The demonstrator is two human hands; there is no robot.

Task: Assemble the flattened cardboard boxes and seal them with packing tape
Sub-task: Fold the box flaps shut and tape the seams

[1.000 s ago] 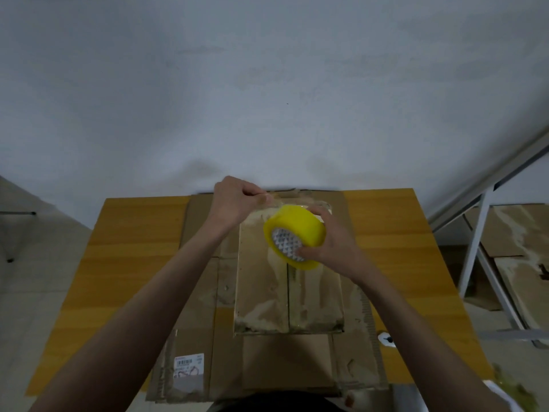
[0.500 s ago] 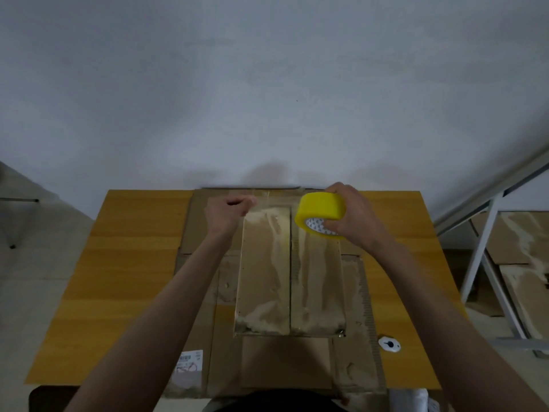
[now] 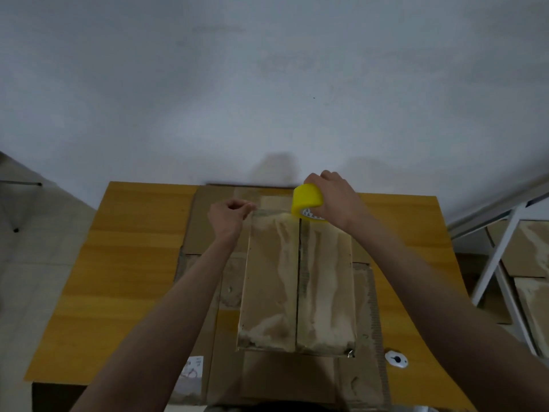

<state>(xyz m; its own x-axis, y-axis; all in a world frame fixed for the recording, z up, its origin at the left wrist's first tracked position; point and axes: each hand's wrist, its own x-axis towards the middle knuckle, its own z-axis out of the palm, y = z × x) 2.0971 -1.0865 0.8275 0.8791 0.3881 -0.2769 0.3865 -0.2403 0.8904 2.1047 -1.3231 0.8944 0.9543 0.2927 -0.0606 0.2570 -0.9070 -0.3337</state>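
Note:
An assembled brown cardboard box [image 3: 297, 281] stands on the wooden table [image 3: 124, 263], its two top flaps meeting along a centre seam. My right hand [image 3: 335, 200] grips a yellow roll of packing tape [image 3: 307, 200] above the box's far edge, right of the seam. My left hand [image 3: 230, 215] pinches the free end of a clear tape strip [image 3: 273, 210] near the box's far left corner. The strip stretches between my hands across the far end of the box.
Flattened cardboard sheets [image 3: 208, 233] lie under the box and cover the middle of the table. A small white disc [image 3: 396, 359] sits near the table's right front. A white metal rack [image 3: 502, 257] with more cardboard [image 3: 531, 248] stands at the right. A grey wall is behind.
My right hand has carried the tape roll away from the left hand, to the right and toward the far edge. The strip pulled out longer while my left hand kept its pinch.

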